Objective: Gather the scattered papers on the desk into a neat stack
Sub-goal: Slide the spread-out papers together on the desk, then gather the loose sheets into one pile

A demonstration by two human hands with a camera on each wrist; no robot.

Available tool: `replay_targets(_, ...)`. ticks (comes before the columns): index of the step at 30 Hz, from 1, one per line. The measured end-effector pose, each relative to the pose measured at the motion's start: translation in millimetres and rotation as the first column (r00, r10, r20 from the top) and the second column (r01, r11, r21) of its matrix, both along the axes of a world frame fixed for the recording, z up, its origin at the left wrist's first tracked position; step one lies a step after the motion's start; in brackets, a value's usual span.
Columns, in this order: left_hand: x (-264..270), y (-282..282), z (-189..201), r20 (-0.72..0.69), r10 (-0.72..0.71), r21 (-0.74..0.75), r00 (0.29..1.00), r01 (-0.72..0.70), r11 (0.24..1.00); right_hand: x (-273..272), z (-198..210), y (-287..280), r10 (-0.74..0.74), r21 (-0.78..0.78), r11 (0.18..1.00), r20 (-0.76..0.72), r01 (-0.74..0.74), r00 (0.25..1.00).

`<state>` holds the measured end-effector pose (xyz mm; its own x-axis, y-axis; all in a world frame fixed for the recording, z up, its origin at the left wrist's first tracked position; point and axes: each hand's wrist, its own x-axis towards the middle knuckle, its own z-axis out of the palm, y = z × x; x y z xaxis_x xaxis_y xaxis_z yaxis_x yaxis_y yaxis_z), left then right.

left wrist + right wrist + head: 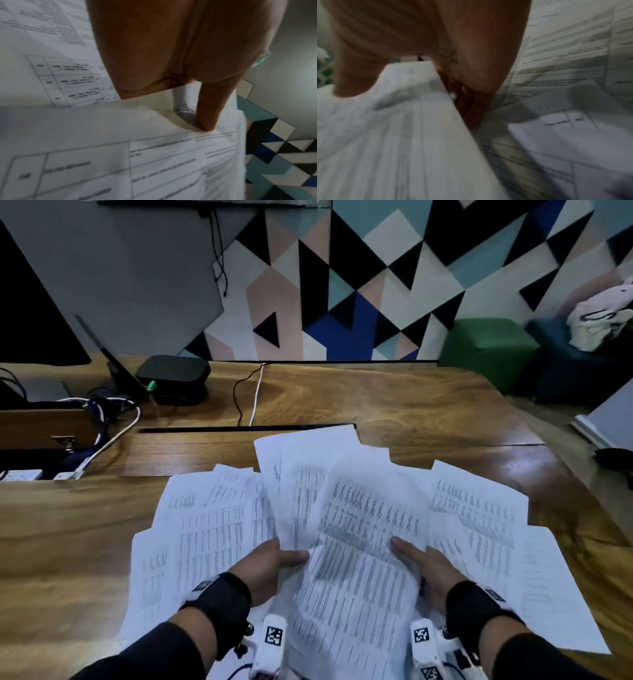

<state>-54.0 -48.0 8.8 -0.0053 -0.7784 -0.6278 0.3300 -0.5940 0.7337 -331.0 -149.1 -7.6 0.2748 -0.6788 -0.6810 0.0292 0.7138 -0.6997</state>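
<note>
Several printed white sheets lie fanned across the wooden desk (428, 405). A central bundle of papers (359, 518) curves up off the rest. My left hand (287, 556) grips its left edge, thumb (211, 115) pressing on top of the paper (102, 135). My right hand (407, 553) pinches the right edge: its thumb (354, 81) lies on the top sheet (402, 135) and its fingers (471, 108) reach underneath. Loose sheets spread out at the left (205, 525) and right (479, 508), partly hidden under the bundle and my arms.
A black box (173, 378), cables (255, 395) and a power strip (20, 475) sit at the back left beside a dark monitor (34, 320). A cable slot (246, 429) runs across the desk. A green stool (486, 350) stands past the far right corner.
</note>
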Motion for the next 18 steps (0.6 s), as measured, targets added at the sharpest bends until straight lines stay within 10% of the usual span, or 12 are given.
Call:
replay_targets(6, 0, 7, -16, -0.053, 0.085, 0.084, 0.995, -0.081, 0.993, 17, 6, 17, 0.087, 0.178, 0.977, 0.162, -0.116, 0.983)
replay_targets(10, 7, 14, -30, 0.265, 0.021, 0.150, 0.964, -0.062, 0.987, 22, 5, 18, 0.195, 0.004, 0.980, -0.167, -0.197, 0.967)
replay_targets(12, 16, 18, -31, 0.517, -0.046, 0.155, 0.855, -0.041, 0.987, 22, 2, 14, 0.256, -0.117, 0.933, -0.454, -0.341, 0.854)
replay_targets(16, 60, 38, -38, 0.924, -0.100, 0.229, 0.368, -0.324, 0.918, 10, -5, 14, 0.194, -0.179, 0.912, -0.603, -0.368, 0.774)
replay_targets(18, 88, 53, -46, 0.912, -0.146, 0.339, 0.382, -0.505, 0.793, 4, -13, 17, 0.172, -0.180, 0.918, -0.621, -0.352, 0.765)
